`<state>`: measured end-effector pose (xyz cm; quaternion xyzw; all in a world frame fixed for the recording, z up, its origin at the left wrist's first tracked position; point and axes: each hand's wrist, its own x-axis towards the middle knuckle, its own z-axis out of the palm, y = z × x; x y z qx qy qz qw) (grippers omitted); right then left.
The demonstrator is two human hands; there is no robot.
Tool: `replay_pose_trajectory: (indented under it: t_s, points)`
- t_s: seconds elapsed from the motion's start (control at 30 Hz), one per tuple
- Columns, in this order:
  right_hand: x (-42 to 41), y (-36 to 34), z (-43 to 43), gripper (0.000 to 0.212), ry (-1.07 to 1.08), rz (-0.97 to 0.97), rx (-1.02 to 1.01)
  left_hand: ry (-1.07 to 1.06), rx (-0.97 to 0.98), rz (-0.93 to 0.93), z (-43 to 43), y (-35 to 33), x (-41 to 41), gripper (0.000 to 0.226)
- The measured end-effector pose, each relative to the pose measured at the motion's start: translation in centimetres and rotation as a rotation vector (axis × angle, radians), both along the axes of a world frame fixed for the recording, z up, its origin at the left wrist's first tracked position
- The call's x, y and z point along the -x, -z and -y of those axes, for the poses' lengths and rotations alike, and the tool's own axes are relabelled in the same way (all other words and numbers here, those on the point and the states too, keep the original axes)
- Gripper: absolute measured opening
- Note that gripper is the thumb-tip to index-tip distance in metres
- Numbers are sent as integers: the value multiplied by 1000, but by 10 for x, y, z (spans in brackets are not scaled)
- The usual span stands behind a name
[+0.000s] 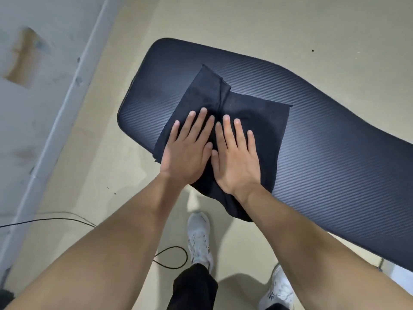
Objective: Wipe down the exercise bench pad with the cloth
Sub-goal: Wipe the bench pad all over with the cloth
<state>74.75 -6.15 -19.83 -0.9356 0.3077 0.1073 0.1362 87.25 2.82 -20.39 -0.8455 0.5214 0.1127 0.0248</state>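
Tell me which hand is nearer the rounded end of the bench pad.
Left. The left hand presses flat on the cloth on the side toward the pad's rounded end; the right hand lies beside it, farther along the pad.

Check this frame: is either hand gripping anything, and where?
Nothing is gripped. The left hand and right hand lie flat, fingers extended, pressing the middle of the cloth on the bench pad.

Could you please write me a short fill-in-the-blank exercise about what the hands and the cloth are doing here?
1. Both hands, left hand and right hand, press flat on the dark ____.
2. The dark fabric cloth lies on the ribbed dark-blue ____ pad.
3. The ribbed bench pad has ____ corners.

Missing words: cloth; bench; rounded
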Motion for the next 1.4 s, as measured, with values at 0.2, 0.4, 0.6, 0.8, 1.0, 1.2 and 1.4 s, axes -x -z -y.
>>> replay_pose_trajectory:
  t_s: [0.2, 0.4, 0.6, 0.8, 1.0, 1.2, 1.4]
  points:
    - [-80, 4, 10, 63, -89, 22, 10, -66, 34, -13, -2, 4, -72, 60]
    - [-149, 9, 30, 63, -129, 45, 63, -101, 61, 8, 16, 7, -135, 59]
    - [-193, 12, 58, 63, -196, 66, 79, -126, 73, -47, 37, 6, -180, 59]
    - [-183, 16, 63, 62, -184, 120, 117, -265, 31, 18, 43, 5, -164, 60]
    - [-88, 5, 43, 64, -199, 60, 57, -302, 45, 55, 16, 5, -68, 62]
    - [21, -2, 25, 63, -239, -5, 21, -397, 58, -32, -8, 0, 56, 60]
    - [126, -4, 35, 63, -264, -60, 23, -345, 23, -68, 0, 0, 156, 61]
